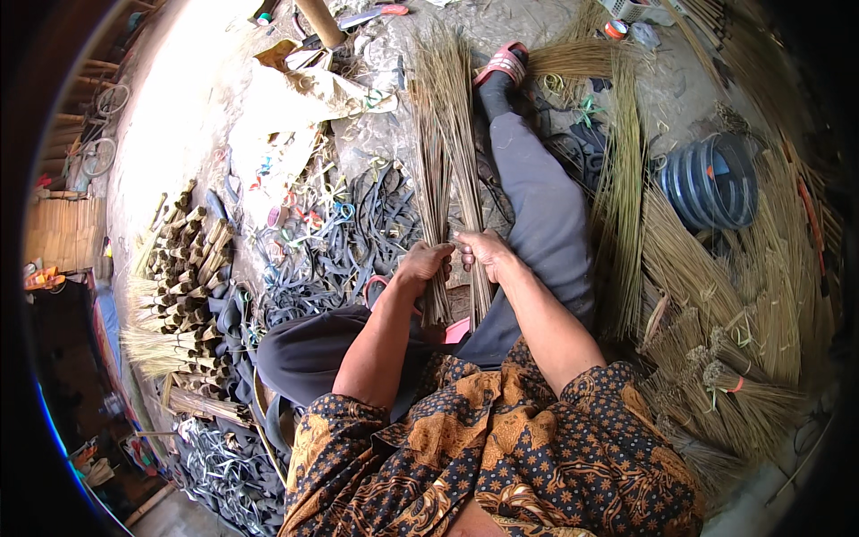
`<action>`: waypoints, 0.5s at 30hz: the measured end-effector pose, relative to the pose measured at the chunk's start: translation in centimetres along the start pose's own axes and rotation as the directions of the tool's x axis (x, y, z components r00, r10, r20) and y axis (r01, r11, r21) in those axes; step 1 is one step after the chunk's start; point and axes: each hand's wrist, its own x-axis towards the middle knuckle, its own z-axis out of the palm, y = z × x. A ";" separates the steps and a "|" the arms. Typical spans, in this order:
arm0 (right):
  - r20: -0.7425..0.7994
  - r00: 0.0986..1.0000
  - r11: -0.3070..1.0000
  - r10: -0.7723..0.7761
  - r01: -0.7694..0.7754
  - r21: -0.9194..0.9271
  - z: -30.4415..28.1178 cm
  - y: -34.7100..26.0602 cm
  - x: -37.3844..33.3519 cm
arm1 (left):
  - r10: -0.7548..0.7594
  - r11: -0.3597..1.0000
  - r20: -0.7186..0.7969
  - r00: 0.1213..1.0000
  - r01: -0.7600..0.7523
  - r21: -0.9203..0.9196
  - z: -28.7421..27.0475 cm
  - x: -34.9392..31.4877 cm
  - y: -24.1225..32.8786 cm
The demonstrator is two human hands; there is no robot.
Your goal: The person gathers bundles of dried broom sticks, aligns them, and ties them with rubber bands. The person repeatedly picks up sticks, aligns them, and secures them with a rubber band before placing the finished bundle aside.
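Observation:
Two long bundles of thin brown sticks stretch away from me between my legs. My left hand (426, 265) is closed round the left stick bundle (432, 192) near its close end. Round the right stick bundle (461, 170) my right hand (484, 254) is closed as well. The two bundles meet and overlap toward their far ends, beside my sandalled foot (503, 64). At my hands they stand a little apart, and their near ends reach down toward my lap.
Dark strips and scraps (358, 215) litter the ground to the left, beyond stacked tied bundles (183, 304). Greenish sticks (624, 188) lie right of my outstretched leg. Farther right are a dark ribbed round container (710, 183) and heaps of sticks (761, 277). A wooden post (320, 21) rises at the far side.

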 end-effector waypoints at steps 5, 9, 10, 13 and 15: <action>-0.045 0.996 0.996 -0.076 0.073 -0.060 0.9 -0.6 -1.0 | -0.006 1.000 -0.036 0.999 0.005 -0.005 0.5 0.0 0.0; 0.021 0.985 0.984 -0.174 0.175 -0.044 2.3 -4.5 -4.0 | 0.004 1.000 -0.059 0.998 -0.005 -0.019 0.2 0.7 -0.5; 0.041 0.973 0.973 -0.226 0.228 -0.027 2.4 -6.0 -5.3 | -0.001 0.999 -0.053 0.999 -0.001 -0.036 0.0 0.8 -0.7; 0.137 0.876 0.887 -0.462 0.456 0.070 1.7 -11.4 -9.5 | -0.020 0.998 -0.033 0.999 0.018 -0.055 -0.5 1.4 -1.3; 0.053 0.778 0.779 -0.626 0.627 0.009 -0.2 -14.7 -12.6 | -0.013 0.990 0.006 1.000 0.013 -0.143 -0.6 1.4 -1.4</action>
